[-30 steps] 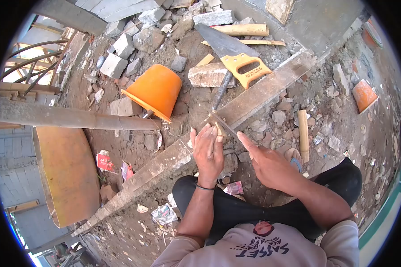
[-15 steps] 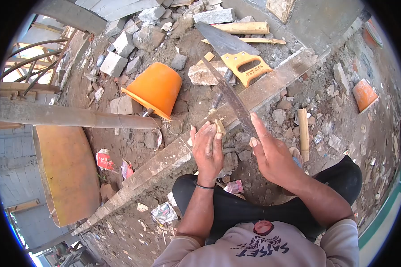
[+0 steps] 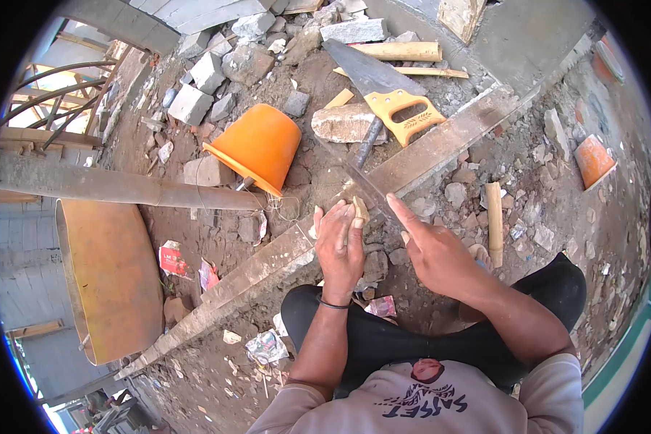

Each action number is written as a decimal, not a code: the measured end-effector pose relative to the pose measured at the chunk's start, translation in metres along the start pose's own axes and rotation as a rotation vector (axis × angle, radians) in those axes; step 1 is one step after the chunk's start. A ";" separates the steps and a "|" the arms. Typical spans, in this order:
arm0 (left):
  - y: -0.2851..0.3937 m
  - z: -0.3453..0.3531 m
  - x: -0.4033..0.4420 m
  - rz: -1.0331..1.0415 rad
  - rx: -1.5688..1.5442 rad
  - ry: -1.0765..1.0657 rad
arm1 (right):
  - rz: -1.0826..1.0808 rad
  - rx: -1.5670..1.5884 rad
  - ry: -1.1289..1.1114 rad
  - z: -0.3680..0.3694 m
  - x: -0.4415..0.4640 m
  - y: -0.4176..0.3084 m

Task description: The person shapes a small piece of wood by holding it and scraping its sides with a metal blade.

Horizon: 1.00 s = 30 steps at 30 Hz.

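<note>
My right hand [image 3: 441, 257] is closed around the handle end of a long machete [image 3: 367, 185], index finger stretched along it; the blade is smeared by motion and slants up to the left. My left hand [image 3: 338, 249] grips a small pale piece of wood [image 3: 361, 209] between thumb and fingers, just left of the blade. Beneath that piece runs a long wooden plank [image 3: 267, 262], lying diagonally over the ground. Whether the blade touches the wood piece, I cannot tell. The machete's handle is hidden in my palm.
A handsaw [image 3: 372, 76] with a yellow handle lies beyond the plank, beside a stone block [image 3: 343, 123]. An orange bucket [image 3: 257, 148] lies tipped over at left, near a bamboo pole [image 3: 123, 184]. Rubble [image 3: 246, 65] covers the back; a bamboo piece [image 3: 495, 224] lies at right.
My right hand has shifted slightly left, and the machete blade has swung lower and to the left, toward the wood piece. My left hand stays almost in place. The view has shifted slightly.
</note>
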<state>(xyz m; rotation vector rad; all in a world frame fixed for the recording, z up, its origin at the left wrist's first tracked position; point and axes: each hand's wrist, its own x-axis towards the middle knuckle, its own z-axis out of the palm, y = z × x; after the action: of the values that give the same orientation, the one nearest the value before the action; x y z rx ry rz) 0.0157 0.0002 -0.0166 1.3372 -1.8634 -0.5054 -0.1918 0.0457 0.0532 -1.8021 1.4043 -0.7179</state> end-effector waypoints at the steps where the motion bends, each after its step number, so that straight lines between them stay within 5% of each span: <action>1: 0.001 0.001 0.001 0.006 -0.013 0.017 | 0.001 0.004 -0.007 0.003 0.000 0.000; 3: 0.000 0.000 0.001 0.008 -0.023 0.041 | -0.114 0.001 0.317 0.009 -0.001 0.000; 4: -0.001 -0.001 -0.001 0.005 -0.011 0.021 | -0.115 0.001 0.314 0.011 -0.005 0.002; 6: 0.000 -0.001 0.000 0.013 -0.004 0.001 | 0.050 -0.069 -0.121 0.010 -0.013 0.008; 10: 0.001 -0.002 0.001 -0.010 -0.025 0.001 | 0.082 -0.004 -0.029 0.008 -0.008 -0.002; 13: 0.000 0.001 0.001 -0.002 -0.021 0.020 | -0.166 -0.048 0.314 0.011 -0.003 0.001; 15: 0.000 0.000 0.002 0.012 -0.025 0.040 | 0.276 -0.045 -0.316 -0.004 -0.001 -0.007; 16: -0.001 0.001 0.004 0.009 -0.047 0.031 | 0.271 -0.053 -0.305 -0.009 0.002 -0.008; 22: 0.000 -0.002 0.001 -0.018 -0.043 0.006 | -0.139 0.024 0.258 0.002 0.006 -0.006; 24: 0.000 -0.003 0.002 -0.010 -0.043 0.002 | 0.071 -0.028 -0.160 0.010 0.004 0.004; 28: -0.003 -0.005 0.001 -0.057 -0.096 0.004 | 0.388 0.161 -0.329 -0.004 0.016 -0.001; 30: -0.002 -0.004 0.006 -0.036 -0.092 0.003 | 0.581 0.619 -0.336 -0.011 0.018 -0.001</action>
<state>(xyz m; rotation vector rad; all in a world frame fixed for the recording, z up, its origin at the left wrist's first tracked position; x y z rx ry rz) 0.0189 -0.0052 -0.0139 1.3119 -1.7947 -0.6003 -0.1952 0.0262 0.0605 -0.9160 1.2098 -0.4397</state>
